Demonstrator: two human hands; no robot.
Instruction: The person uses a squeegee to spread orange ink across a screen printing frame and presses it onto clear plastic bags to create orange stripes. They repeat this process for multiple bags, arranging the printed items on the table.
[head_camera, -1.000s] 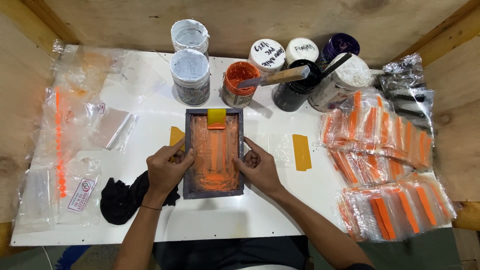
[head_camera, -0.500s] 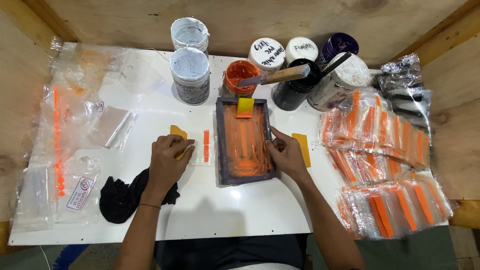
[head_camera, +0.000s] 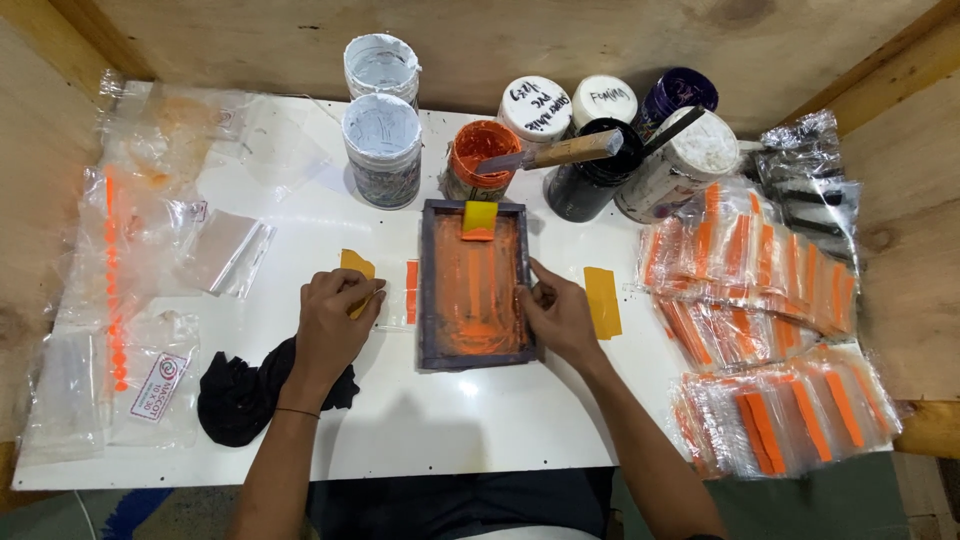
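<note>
A small dark-framed printing screen (head_camera: 474, 287), smeared with orange ink, lies flat on the white table (head_camera: 450, 420). A yellow squeegee (head_camera: 479, 220) rests at its far end. My right hand (head_camera: 556, 315) grips the frame's right edge. My left hand (head_camera: 335, 318) presses down on a clear plastic pouch with a fresh orange stripe (head_camera: 411, 291), just left of the frame. A yellow tape piece (head_camera: 356, 268) shows beside my left fingers.
Several paint jars stand at the back, one orange jar (head_camera: 478, 158) with a wooden-handled spatula (head_camera: 548, 153) across it. Printed pouches with orange stripes (head_camera: 760, 330) pile up at right. Clear bags (head_camera: 140, 290) lie left, a black rag (head_camera: 245, 390) near my left wrist.
The frame has shifted right off the pouch, uncovering the printed orange stripe. My right hand moved with it; my left hand now holds the pouch down.
</note>
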